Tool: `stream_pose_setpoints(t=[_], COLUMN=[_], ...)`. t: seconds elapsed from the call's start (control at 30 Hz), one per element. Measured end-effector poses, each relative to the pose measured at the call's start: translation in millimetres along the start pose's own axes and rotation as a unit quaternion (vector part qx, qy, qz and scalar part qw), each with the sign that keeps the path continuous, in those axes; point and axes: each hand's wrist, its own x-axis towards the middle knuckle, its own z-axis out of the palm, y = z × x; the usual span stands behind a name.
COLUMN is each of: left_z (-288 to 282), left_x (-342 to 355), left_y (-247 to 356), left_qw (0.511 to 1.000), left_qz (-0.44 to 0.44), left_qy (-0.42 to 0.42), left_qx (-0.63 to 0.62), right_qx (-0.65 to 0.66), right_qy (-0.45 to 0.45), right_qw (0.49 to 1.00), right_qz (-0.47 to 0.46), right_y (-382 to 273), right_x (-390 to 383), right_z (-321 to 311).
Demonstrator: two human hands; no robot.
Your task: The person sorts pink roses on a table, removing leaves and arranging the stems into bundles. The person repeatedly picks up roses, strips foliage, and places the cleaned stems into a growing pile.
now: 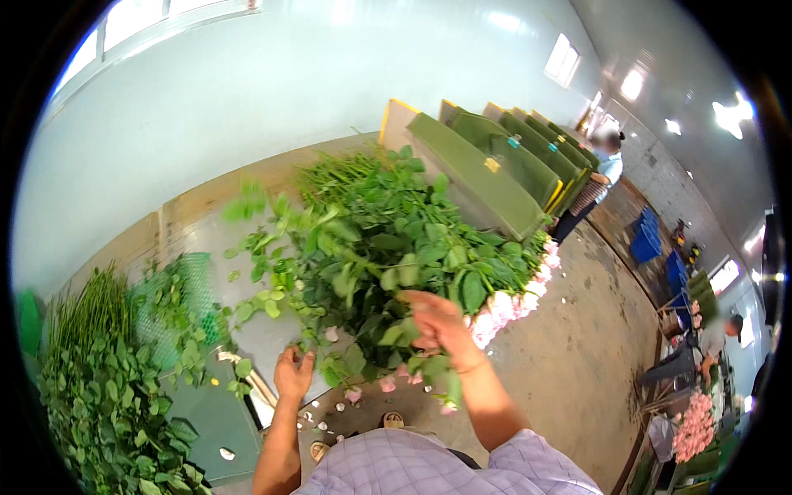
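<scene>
Right now both hands are working a big pile of leafy green rose stems with pale pink blooms [396, 256] lying across the grey worktop [206, 239]. Right hand [437, 323] is pressing into the foliage near the worktop's front edge, grip state unclear. Left hand [294, 373] is hovering released, fingers spread, beside loose pink petals [355, 394].

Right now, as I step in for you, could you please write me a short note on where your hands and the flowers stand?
Left hand: open, at the table edge, touching loose leaves.
Right hand: resting on the big pile of leafy green stems with pale pink rose heads; whether it grips is unclear.
Pile lies across the grey table, blooms toward the floor side.
Done: pink petals already fallen.
Left: the pile is still unbundled.
</scene>
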Motion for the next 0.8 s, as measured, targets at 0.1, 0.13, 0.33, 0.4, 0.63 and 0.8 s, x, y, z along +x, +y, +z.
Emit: stream_pose_setpoints(t=[0.1, 0.13, 0.33, 0.4, 0.63, 0.8], left_z=[24, 30, 60, 74, 54, 25], left_x=[9, 8, 12, 12, 4, -28], left_y=[28, 24, 40, 3, 60, 111], left_qw=[0.993, 0.988, 0.971, 0.976, 0.938, 0.846], left_qz=[-0.035, -0.038, -0.146, -0.146, -0.230, -0.228], left_qy=[-0.028, -0.017, -0.007, 0.039, 0.081, 0.046], left_qx=[0.113, 0.149, 0.188, 0.159, -0.247, -0.479], right_qx=[-0.107, -0.122, -0.383, -0.450, -0.806, -0.650], right_qy=[0.096, 0.121, 0.320, 0.315, 0.060, 0.069], right_qw=[0.975, 0.962, 0.777, 0.742, 0.547, 0.666], right_qz=[-0.168, -0.211, -0.384, -0.385, -0.219, -0.360], right_y=[-59, -78, -210, -229, -155, -157], right_x=[-55, -62, -52, -8, 151, 151], right_z=[-67, -90, -183, -219, -387, -359])
